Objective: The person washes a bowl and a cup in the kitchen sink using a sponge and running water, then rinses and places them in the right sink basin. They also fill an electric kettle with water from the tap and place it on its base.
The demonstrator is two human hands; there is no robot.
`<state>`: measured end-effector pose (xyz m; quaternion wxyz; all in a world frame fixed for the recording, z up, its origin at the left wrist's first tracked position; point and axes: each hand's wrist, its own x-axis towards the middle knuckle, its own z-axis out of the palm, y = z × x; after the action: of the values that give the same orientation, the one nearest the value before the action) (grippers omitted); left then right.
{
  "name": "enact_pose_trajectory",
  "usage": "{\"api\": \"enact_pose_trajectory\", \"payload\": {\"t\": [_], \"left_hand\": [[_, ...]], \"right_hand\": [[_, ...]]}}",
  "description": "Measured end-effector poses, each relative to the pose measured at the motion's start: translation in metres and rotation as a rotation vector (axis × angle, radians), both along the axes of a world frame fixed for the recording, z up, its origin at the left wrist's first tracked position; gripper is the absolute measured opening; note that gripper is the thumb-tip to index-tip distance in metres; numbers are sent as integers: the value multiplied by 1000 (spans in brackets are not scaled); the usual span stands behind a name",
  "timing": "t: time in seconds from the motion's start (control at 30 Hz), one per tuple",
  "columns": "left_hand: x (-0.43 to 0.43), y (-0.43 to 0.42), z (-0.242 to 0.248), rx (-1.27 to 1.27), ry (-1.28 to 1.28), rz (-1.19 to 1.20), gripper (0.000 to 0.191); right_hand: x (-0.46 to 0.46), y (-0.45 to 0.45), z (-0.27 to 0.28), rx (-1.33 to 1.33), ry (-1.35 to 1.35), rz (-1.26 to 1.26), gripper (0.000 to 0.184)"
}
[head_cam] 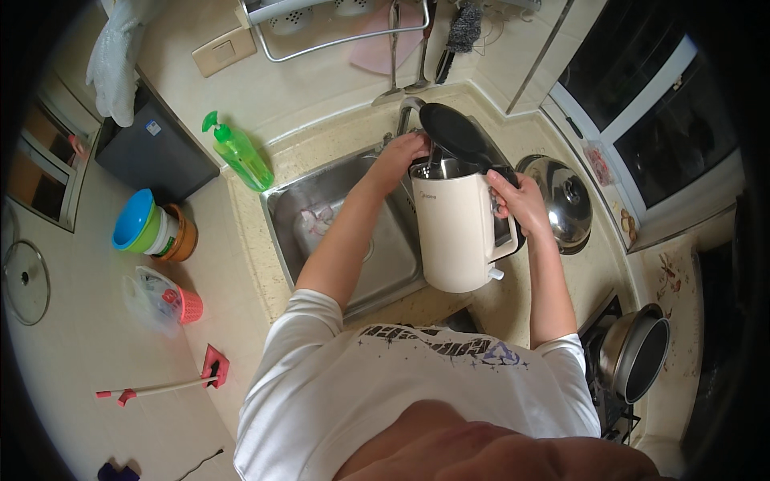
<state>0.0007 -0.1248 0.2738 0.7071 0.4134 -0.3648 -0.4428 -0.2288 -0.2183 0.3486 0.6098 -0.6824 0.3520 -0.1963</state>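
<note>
In my right hand (511,195) is the handle of a cream Midea electric kettle (451,231). The kettle is held up over the right side of a stainless steel sink (385,258), and its black lid (454,132) stands raised. My left hand (409,150) is at the far side of the kettle's mouth, close to the metal faucet (411,108). Its fingertips are partly hidden, so I cannot tell what they touch. Something shiny shows inside the kettle's opening below the lid. In the sink's left part lie pale, pinkish pieces (316,220).
A green pump bottle (242,156) stands at the sink's back left corner. Right of the kettle sits a domed steel lid (559,204). Pots (634,355) rest on the stove at the lower right. Spatulas (394,66) hang from the rack (343,42) behind the faucet.
</note>
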Motion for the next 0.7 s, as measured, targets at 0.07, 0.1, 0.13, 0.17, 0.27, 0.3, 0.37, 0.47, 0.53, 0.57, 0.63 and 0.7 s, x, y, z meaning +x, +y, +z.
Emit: {"api": "enact_pose_trajectory", "payload": {"t": [0.07,0.1,0.13,0.17,0.27,0.3,0.37,0.47,0.53,0.57,0.63,0.7], "left_hand": [[16,-4,-19,86,-116,117,32],[24,-8,-31,104,-160,169,32],[32,-15,-46,174,-333,204,33],[39,-23,-61,228,-492,239,34],[54,-60,-110,163,-586,286,43],[58,-79,-126,106,-655,292,47],[69,-119,-159,175,-997,376,52],[84,-180,-202,404,-1264,366,50],[92,-200,-219,476,-1351,296,48],[94,-198,-222,470,-1347,256,49],[92,-183,-215,309,-1178,314,50],[75,-143,-196,62,-845,344,54]], "right_hand": [[2,3,-3,-6,-33,-27,37],[2,5,-5,18,-19,-58,35],[3,8,-8,6,-40,-76,34],[2,11,-10,23,-38,-102,33],[2,21,-16,8,-78,-154,32],[3,24,-17,14,-92,-180,32],[5,28,-19,-4,-84,-198,31],[8,29,-18,-33,-79,-201,32],[9,25,-17,2,-76,-193,33],[10,22,-16,-45,-87,-161,34],[12,14,-15,-100,-80,-142,34],[14,6,-14,-199,-26,-103,35]]}}
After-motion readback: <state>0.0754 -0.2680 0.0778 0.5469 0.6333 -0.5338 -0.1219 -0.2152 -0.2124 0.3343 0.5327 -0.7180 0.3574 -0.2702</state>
